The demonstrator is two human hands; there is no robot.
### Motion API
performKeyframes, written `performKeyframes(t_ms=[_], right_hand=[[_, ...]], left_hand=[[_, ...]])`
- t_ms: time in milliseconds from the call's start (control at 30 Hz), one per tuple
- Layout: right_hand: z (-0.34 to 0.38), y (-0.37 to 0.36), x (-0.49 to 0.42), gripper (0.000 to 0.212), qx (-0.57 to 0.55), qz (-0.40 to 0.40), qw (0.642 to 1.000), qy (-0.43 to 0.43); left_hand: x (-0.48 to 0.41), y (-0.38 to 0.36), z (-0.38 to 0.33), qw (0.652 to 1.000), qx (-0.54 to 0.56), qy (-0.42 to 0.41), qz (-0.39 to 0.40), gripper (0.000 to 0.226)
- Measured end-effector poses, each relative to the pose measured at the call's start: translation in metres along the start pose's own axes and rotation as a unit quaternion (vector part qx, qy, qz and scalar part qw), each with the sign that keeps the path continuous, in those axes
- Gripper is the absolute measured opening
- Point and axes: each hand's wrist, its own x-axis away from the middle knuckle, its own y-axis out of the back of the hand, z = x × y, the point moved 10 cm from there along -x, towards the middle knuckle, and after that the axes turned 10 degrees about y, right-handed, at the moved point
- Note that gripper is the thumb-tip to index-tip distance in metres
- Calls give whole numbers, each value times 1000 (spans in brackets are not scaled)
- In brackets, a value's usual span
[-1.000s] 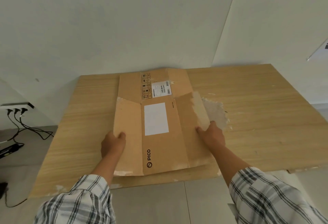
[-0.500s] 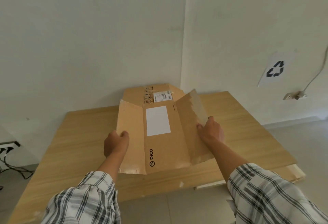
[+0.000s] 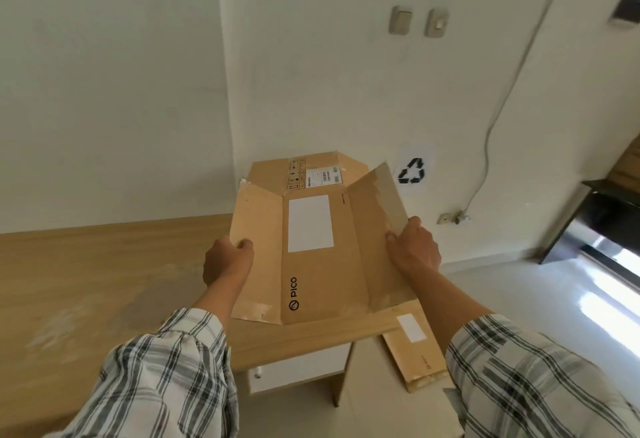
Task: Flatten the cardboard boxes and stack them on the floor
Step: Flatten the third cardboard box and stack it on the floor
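A flattened brown cardboard box [image 3: 318,278] with a white label and the print PICO is held in the air above the right end of the wooden table [image 3: 86,285]. My left hand [image 3: 227,261] grips its left flap, and my right hand [image 3: 414,247] grips its right flap. Both side flaps tilt upward. On the floor to the right of the table lies a second flattened cardboard box [image 3: 414,351] with a white label, partly hidden by the table edge and my right sleeve.
A recycling sign [image 3: 412,171] is stuck low on the white wall, with a socket and cable [image 3: 453,217] to its right. A white drawer front [image 3: 298,368] sits under the table. A dark doorway [image 3: 609,222] opens at the far right over pale floor.
The box has been lifted off the table and carried to the right. My view swung right, bringing in the recycling sign, the floor and the second flat box.
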Motion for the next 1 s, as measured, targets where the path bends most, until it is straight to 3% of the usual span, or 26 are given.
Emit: performKeyframes(t_ms=[267,500,800,1000], right_hand=[[-140,90,-77,45,9,-52,998,-37],[-256,140,-177,36,8,-63,996,-59],[-393,119,-319,37,15,-7,999,-49],[-481,55,-405,40,13,68,997,-28]], left_hand=[[70,-142,-131,997,20,-50,52,40],[109,-274,-238,994,27,-74,80,36],[135,-425,-303,997,-1,-46,60,31],[147,-532,-292,999,-32,26,9,28]])
